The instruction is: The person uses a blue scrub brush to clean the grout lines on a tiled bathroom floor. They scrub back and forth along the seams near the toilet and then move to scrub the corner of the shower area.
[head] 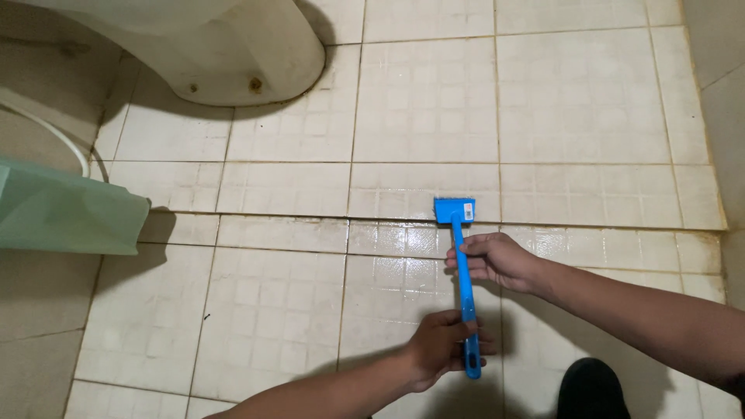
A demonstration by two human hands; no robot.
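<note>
Both hands on a blue scrub brush over wet floor tiles

Left to right — a green bin (66,209) beside the toilet base (225,54), then the left hand (442,345) closed round the blue brush (463,271) handle's lower end, the right hand (493,260) clasping it higher — head pressed on the tiled floor (272,310).

1 head view only, looking steeply down at tiled floor (434,116) from close above; toilet base (233,62) far left.
</note>
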